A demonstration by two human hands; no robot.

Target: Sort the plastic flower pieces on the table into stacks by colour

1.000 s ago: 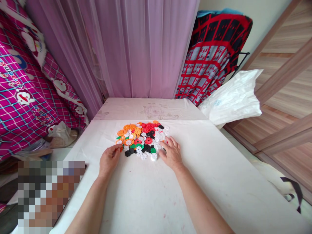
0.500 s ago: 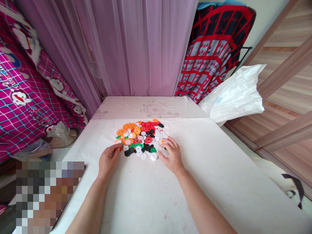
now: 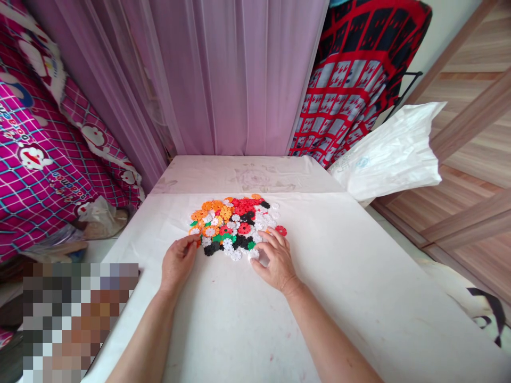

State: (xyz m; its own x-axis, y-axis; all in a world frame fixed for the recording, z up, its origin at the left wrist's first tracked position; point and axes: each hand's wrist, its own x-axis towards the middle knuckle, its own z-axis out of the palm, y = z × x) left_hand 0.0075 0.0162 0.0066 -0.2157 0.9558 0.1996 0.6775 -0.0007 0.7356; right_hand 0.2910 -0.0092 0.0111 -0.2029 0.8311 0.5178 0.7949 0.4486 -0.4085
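A spread of plastic snowflake building discs lies in a pile on the table, with orange discs (image 3: pixel 225 214) and red discs (image 3: pixel 244 205) at the back and black discs (image 3: pixel 239 242) nearer me. My left hand (image 3: pixel 180 260) is at the pile's left edge, thumb and forefinger pinched on an orange snowflake disc (image 3: pixel 198 243). At the right front edge, my right hand (image 3: pixel 275 259) has its fingers curved and apart. Its thumb and fingertips are around a white disc (image 3: pixel 253 254), whether touching it I cannot tell. Beyond those knuckles lies a red disc (image 3: pixel 281 231).
A pale cloth covers the table (image 3: pixel 239 319). Purple curtains (image 3: pixel 223 80) hang behind it. A white plastic bag (image 3: pixel 387 154) stands off the right back corner, before a red and black patterned cloth (image 3: pixel 339 85). Pink checked fabric (image 3: pixel 59 133) hangs at the left.
My right hand has shifted slightly left and towards me, and a red disc now shows behind it. My left hand keeps its pinch in the same place. The view has turned slightly.
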